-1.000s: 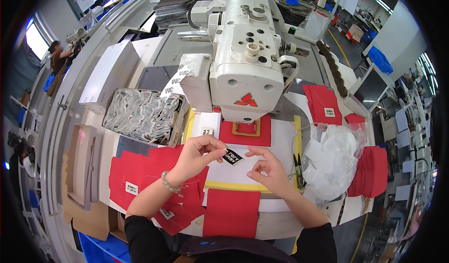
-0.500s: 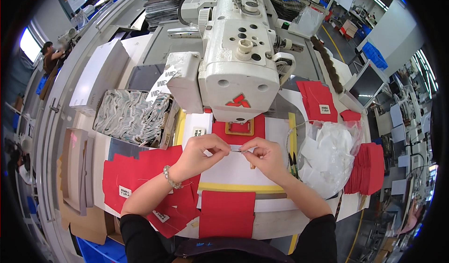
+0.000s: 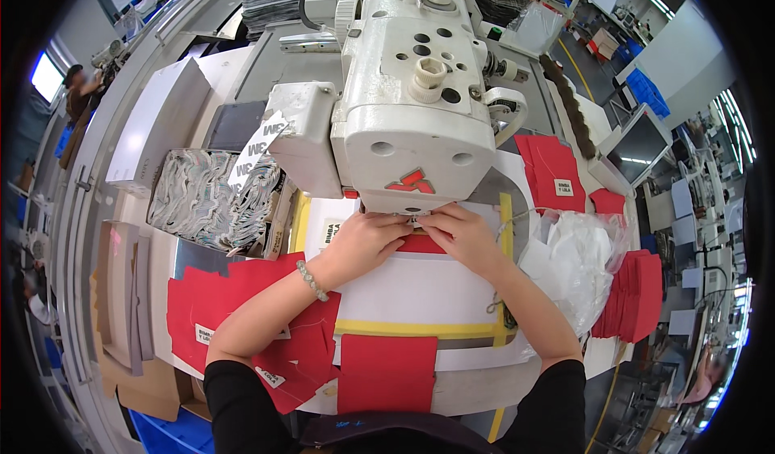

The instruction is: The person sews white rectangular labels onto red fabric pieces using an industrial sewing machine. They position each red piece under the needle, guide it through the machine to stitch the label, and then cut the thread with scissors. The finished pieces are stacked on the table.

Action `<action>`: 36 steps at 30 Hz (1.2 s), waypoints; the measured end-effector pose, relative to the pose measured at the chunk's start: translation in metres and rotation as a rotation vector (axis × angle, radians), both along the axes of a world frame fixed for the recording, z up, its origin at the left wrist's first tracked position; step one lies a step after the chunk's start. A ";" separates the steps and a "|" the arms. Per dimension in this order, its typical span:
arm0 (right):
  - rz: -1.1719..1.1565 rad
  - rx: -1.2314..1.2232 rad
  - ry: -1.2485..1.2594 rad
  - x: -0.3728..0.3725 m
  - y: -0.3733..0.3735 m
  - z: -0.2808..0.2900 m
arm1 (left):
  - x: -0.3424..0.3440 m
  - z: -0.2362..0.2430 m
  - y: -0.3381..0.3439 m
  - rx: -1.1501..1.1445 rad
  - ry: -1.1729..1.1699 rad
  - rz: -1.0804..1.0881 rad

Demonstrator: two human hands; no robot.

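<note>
Both my hands are up under the front of a white sewing machine head [image 3: 416, 151]. My left hand [image 3: 362, 246] and my right hand [image 3: 467, 242] are closed, thumbs and fingertips pinched close together on what looks like a small white label, mostly hidden by fingers and machine. Beneath them a red fabric piece [image 3: 422, 244] lies under the machine; its far part is covered. A white plate [image 3: 412, 288] edged with yellow tape extends toward me. Closer still, a plain red fabric piece [image 3: 386, 373] rests at the table's front edge.
At left are red pieces [image 3: 242, 292] with white labels, a box of bundled strips [image 3: 214, 200], a white box [image 3: 157, 123] and an open carton [image 3: 121, 292]. At right stand a plastic bag of white pieces [image 3: 569, 268], stacked red fabric [image 3: 630, 297] and a screen [image 3: 638, 147].
Both hands have moved forward, away from me, carrying the small white label from over the white plate to beneath the machine head. The yellow-edged frame there is now mostly covered by my hands.
</note>
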State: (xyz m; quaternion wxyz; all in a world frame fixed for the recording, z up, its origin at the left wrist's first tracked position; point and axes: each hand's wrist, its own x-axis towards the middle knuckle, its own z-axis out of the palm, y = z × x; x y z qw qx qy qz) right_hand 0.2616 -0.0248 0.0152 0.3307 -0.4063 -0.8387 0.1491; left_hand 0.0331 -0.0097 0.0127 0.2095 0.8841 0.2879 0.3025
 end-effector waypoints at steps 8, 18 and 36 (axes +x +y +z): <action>-0.002 0.061 -0.002 -0.003 0.004 -0.009 | -0.008 -0.008 -0.007 0.139 0.239 0.051; 0.002 0.047 -0.016 -0.005 0.007 -0.012 | -0.017 -0.008 -0.004 0.269 0.349 0.033; 0.005 -0.076 0.051 -0.004 0.012 -0.011 | -0.026 -0.006 0.005 0.316 0.203 0.008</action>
